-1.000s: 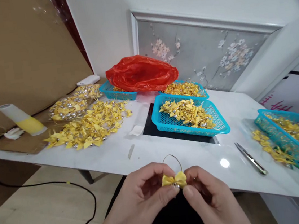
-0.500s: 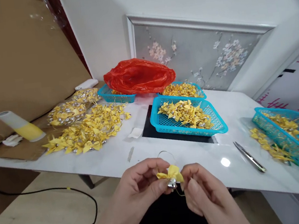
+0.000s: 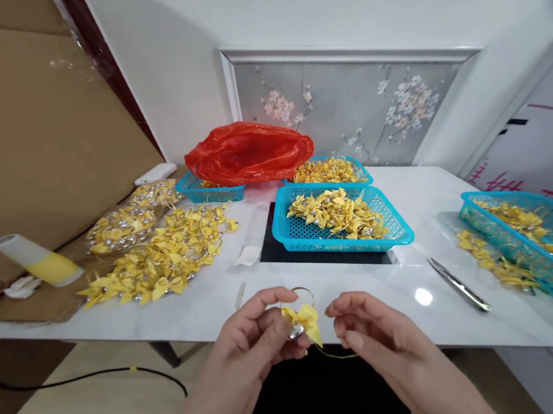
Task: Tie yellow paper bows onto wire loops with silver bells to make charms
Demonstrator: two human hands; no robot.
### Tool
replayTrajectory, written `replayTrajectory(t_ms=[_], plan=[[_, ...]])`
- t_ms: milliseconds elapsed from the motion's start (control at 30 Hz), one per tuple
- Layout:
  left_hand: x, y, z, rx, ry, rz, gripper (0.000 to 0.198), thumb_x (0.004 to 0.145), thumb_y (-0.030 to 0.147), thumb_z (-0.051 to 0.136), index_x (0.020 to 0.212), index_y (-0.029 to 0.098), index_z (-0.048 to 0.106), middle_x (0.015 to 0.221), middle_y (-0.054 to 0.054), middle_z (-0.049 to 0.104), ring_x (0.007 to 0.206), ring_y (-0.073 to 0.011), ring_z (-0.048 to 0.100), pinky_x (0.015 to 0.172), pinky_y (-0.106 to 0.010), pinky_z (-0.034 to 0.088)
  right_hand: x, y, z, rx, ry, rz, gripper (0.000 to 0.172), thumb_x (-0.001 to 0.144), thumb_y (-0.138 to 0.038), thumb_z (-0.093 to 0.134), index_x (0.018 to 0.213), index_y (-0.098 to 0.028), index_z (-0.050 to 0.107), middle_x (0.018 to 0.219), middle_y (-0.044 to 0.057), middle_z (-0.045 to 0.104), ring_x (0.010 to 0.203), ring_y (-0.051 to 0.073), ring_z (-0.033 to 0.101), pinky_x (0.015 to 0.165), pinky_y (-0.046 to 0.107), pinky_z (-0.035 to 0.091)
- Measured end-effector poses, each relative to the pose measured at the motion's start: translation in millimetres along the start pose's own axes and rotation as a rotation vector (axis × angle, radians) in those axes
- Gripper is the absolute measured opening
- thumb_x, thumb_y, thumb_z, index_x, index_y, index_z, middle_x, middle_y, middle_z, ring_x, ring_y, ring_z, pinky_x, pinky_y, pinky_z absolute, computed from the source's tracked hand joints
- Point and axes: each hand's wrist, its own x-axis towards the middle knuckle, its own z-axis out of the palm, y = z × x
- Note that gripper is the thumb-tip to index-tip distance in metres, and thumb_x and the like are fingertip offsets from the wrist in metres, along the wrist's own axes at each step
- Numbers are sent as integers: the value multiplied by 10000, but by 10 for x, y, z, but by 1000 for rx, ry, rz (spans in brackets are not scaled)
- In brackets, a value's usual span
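Note:
My left hand (image 3: 254, 351) is closed on a small yellow ribbon bow (image 3: 306, 321) with a shiny silver bell (image 3: 296, 331) under it. A thin gold cord loop (image 3: 304, 289) stands up behind the bow. Another length of cord (image 3: 335, 355) curves from the bow to below my right thumb. My right hand (image 3: 378, 335) hovers just right of the bow, its fingers half curled and apart; whether the cord touches them is hidden. Both hands are over the table's front edge.
Blue baskets (image 3: 342, 249) hold more yellow bows, one at the right edge (image 3: 529, 256). A heap of bows (image 3: 161, 254) lies left. Snips (image 3: 460, 285) rest on the right. A red plastic bag (image 3: 250, 153), a yellow-white roll (image 3: 38, 260) and a white table (image 3: 423, 216) are in view.
My right hand has come away from the bow, opening a gap to the right. The bow has turned and shifted slightly left in my left hand. The camera view has tilted a little.

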Motion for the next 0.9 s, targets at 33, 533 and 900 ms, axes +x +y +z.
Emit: replayTrajectory(t_ms=[33, 533, 900], plan=[[8, 4, -9, -29, 6, 7, 187, 847, 287, 739, 1025, 253, 696, 778, 14, 729, 685, -108, 639, 683, -204, 534, 9, -6, -42, -46, 18, 7, 321, 872, -492, 687, 1072, -248, 631, 937, 9, 640, 913, 148, 558, 840, 256, 440], [159, -98, 109, -553, -99, -237, 175, 743, 89, 813, 863, 123, 689, 637, 47, 565, 551, -29, 536, 526, -114, 426, 270, -74, 109, -299, 27, -243, 236, 914, -318, 584, 1094, -180, 648, 708, -7, 651, 579, 120, 615, 589, 240, 523], [91, -69, -9, 368, 101, 196, 433, 868, 573, 597, 1098, 220, 697, 1139, -78, 708, 1122, -280, 619, 951, -355, 500, 321, -284, 173, -776, 59, -439, 284, 950, -190, 485, 746, -184, 682, 684, 20, 610, 598, 140, 517, 594, 267, 373]])
